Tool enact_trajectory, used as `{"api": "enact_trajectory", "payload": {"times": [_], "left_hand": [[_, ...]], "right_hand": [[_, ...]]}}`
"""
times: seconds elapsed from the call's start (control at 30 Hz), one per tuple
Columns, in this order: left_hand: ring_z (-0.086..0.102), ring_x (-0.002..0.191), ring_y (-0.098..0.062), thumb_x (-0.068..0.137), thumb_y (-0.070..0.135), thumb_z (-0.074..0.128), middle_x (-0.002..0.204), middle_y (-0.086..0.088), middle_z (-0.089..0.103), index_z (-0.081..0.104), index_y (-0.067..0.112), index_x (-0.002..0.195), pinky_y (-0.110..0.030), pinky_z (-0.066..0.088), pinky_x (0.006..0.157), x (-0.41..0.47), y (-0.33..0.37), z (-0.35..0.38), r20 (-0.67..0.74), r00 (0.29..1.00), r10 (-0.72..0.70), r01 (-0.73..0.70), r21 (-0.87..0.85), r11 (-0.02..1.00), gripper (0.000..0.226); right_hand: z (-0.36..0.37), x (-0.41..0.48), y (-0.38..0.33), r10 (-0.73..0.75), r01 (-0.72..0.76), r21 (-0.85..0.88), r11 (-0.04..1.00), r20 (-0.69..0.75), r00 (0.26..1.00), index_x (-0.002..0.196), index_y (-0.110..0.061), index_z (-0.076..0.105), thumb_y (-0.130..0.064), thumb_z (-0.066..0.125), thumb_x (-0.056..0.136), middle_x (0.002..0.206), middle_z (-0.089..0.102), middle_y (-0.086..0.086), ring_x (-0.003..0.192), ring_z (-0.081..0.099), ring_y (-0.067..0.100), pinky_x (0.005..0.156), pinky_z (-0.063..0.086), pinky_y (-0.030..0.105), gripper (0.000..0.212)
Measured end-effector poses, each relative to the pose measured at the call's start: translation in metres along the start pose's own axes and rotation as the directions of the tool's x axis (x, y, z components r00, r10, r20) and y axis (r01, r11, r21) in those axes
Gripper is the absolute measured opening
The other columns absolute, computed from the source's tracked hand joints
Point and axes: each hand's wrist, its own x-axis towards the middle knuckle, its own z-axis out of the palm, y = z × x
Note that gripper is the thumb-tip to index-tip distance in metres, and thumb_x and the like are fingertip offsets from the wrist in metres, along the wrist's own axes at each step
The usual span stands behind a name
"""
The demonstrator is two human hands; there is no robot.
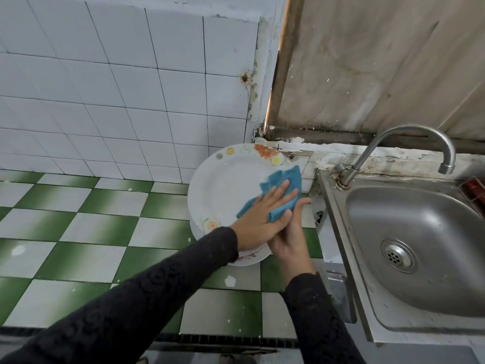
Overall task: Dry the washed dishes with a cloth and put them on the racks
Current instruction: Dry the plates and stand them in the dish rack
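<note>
now, left hand [258, 222] flat on blue cloth [286, 179] over plate [223, 185], right hand [288, 240] gripping its rim

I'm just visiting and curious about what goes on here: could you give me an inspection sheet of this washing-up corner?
Surface: steel sink at right; plate held in the air over the checkered floor.
Job's things: flowered plate, blue cloth on it; no rack in view.
Clutter: red thing beside the sink, unclear.
Hands: left hand presses the cloth with straight fingers; right hand holds the plate's rim.
Cables: nothing seen.
Surroundings: white tiled wall, tap.
</note>
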Motion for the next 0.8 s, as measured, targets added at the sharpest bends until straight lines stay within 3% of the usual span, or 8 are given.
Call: {"api": "enact_trajectory", "payload": {"times": [0.1,0.2,0.3,0.4,0.47,0.57,0.67,0.8], "left_hand": [[-0.005,0.149,0.001,0.107,0.039,0.032,0.164,0.017,-0.002,0.012,0.036,0.155,-0.028,-0.003,0.122,-0.015,-0.001,-0.003,0.091,0.995,0.048,-0.05,0.021,0.999,0.053],[-0.003,0.148,0.003,0.104,0.051,0.026,0.163,0.02,0.003,0.009,0.041,0.154,-0.026,-0.002,0.122,-0.034,-0.024,-0.01,0.162,0.985,0.059,-0.089,0.184,0.979,0.054],[-0.009,0.149,-0.001,0.098,0.064,0.013,0.163,0.018,-0.001,0.004,0.041,0.154,-0.03,-0.006,0.122,-0.051,-0.06,-0.018,0.091,0.995,0.04,-0.075,0.429,0.9,0.061],[-0.019,0.148,-0.007,0.093,0.067,0.004,0.162,0.014,-0.009,-0.005,0.037,0.153,-0.038,-0.006,0.124,-0.052,-0.083,-0.025,-0.071,0.994,-0.089,0.113,0.535,0.837,0.067],[-0.027,0.146,-0.012,0.086,0.067,-0.002,0.161,0.011,-0.018,-0.013,0.034,0.151,-0.04,-0.008,0.123,-0.04,-0.087,-0.029,-0.176,0.967,-0.186,0.251,0.511,0.822,0.073],[-0.035,0.141,-0.016,0.08,0.066,-0.008,0.157,0.007,-0.03,-0.022,0.029,0.15,-0.037,-0.021,0.118,-0.012,-0.087,-0.033,-0.289,0.927,-0.239,0.349,0.433,0.831,0.08],[-0.033,0.142,-0.019,0.081,0.067,-0.004,0.157,0.005,-0.03,-0.024,0.028,0.146,-0.039,-0.021,0.117,0.01,-0.08,-0.034,-0.358,0.904,-0.232,0.346,0.297,0.89,0.079],[-0.025,0.147,-0.023,0.085,0.063,0.007,0.157,0.006,-0.025,-0.015,0.034,0.146,-0.041,-0.017,0.118,0.033,-0.053,-0.03,-0.435,0.881,-0.183,0.24,0.079,0.968,0.071]], "right_hand": [[-0.003,0.001,-0.017,-0.023,0.022,-0.033,0.999,-0.023,0.999,0.133,-0.016,0.058,-0.069,0.03,0.095,0.118,0.073,0.014,0.109,0.071,0.028,0.091,0.059,0.045,0.071],[-0.011,-0.004,-0.033,-0.103,0.104,-0.133,0.986,0.019,0.995,0.147,-0.018,0.047,-0.073,0.032,0.093,0.135,0.065,0.014,0.125,0.061,0.034,0.106,0.048,0.054,0.079],[-0.018,-0.009,-0.041,-0.135,0.151,-0.19,0.97,0.093,0.986,0.151,-0.025,0.043,-0.071,0.025,0.096,0.144,0.059,0.007,0.131,0.057,0.03,0.108,0.046,0.054,0.073],[-0.012,-0.011,-0.042,-0.111,0.13,-0.217,0.968,0.095,0.989,0.144,-0.028,0.05,-0.067,0.021,0.098,0.14,0.063,0.002,0.128,0.06,0.025,0.106,0.049,0.051,0.067],[-0.004,-0.009,-0.035,-0.061,0.071,-0.226,0.971,0.052,0.997,0.138,-0.027,0.054,-0.067,0.022,0.097,0.137,0.064,0.005,0.125,0.062,0.024,0.107,0.048,0.052,0.066],[0.005,-0.008,-0.024,-0.021,0.032,-0.269,0.963,0.041,0.999,0.136,-0.023,0.055,-0.067,0.032,0.089,0.138,0.063,0.008,0.126,0.061,0.025,0.113,0.041,0.054,0.068],[0.01,-0.008,-0.023,-0.023,0.051,-0.307,0.95,0.094,0.995,0.14,-0.019,0.053,-0.065,0.036,0.086,0.138,0.063,0.01,0.129,0.059,0.026,0.114,0.04,0.054,0.073],[0.005,-0.008,-0.014,0.046,-0.01,-0.334,0.943,0.102,0.994,0.149,-0.017,0.044,-0.066,0.041,0.087,0.14,0.061,0.014,0.13,0.058,0.03,0.112,0.043,0.055,0.08]]}}
